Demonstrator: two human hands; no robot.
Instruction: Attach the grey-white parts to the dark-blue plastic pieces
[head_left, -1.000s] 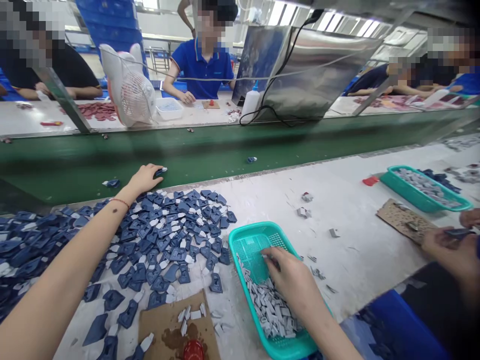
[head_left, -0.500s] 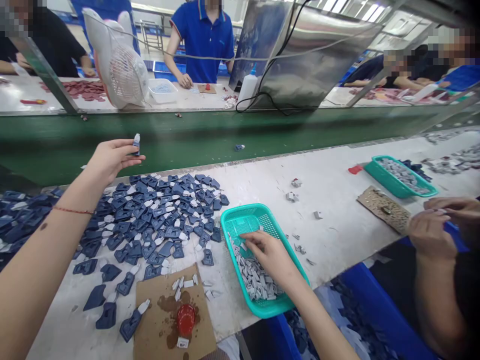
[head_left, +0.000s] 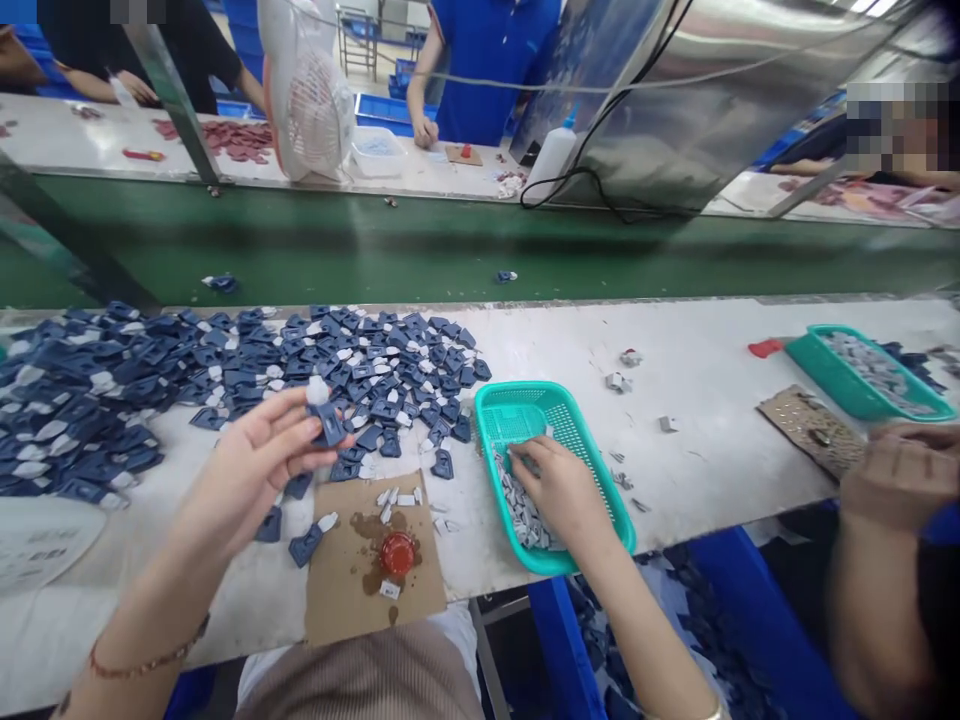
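Note:
My left hand [head_left: 259,455] is closed on a navy-blue plastic part [head_left: 328,425] with a white tip, held upright over the near edge of a pile of similar parts [head_left: 382,365]. Over a green plastic basket [head_left: 555,395] of small grey pieces [head_left: 525,515], my right hand [head_left: 559,485] has its fingers pinched together; what lies between the fingertips I cannot make out. A cardboard sheet [head_left: 337,590] in front of me bears a red round cap [head_left: 397,553], damp stains and several small grey pieces.
To the right, a co-worker's hands [head_left: 900,475] are near a second green basket [head_left: 817,350] and a speckled board [head_left: 795,420]. Blue bins [head_left: 559,640] stand below the table edge. A green belt [head_left: 420,240] runs behind the table, with a fan [head_left: 311,110] beyond it.
My left hand has come back from over the belt, toward me, still holding the blue part. My right hand stays in the basket. The view has tilted down and turned left.

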